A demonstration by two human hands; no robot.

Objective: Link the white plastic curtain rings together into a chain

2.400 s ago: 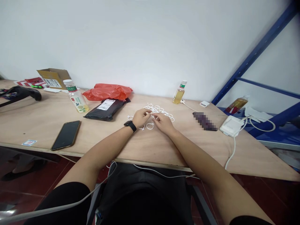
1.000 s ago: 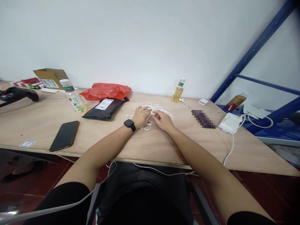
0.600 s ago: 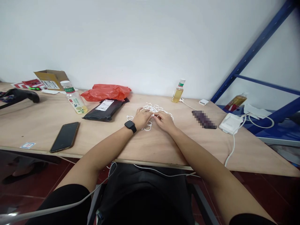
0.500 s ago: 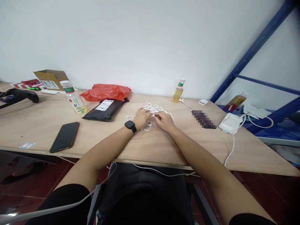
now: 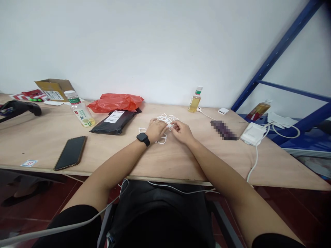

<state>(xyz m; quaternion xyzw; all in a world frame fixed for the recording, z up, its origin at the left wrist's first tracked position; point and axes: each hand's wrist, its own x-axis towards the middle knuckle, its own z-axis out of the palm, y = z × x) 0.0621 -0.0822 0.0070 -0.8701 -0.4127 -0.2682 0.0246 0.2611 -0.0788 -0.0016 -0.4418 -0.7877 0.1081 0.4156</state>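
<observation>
Dressed in black

We see a short black left sleeve (image 5: pixel 73 224) and just the edge of a black right sleeve (image 5: pixel 274 240). On the left wrist we spot a black watch (image 5: pixel 142 137) with a flat, square face and round corners. Its black strap (image 5: pixel 147 142) looks smooth. Over the lap we see dark cloth (image 5: pixel 155 194) with soft folds. Both arms look plain below the sleeves.

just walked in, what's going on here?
A person seated at a wooden table has both hands at a cluster of white rings. The left hand hides part of it; the right hand has its fingertips close by. Their exact grip is too small to tell. A phone and black package lie to the left, untouched.
</observation>
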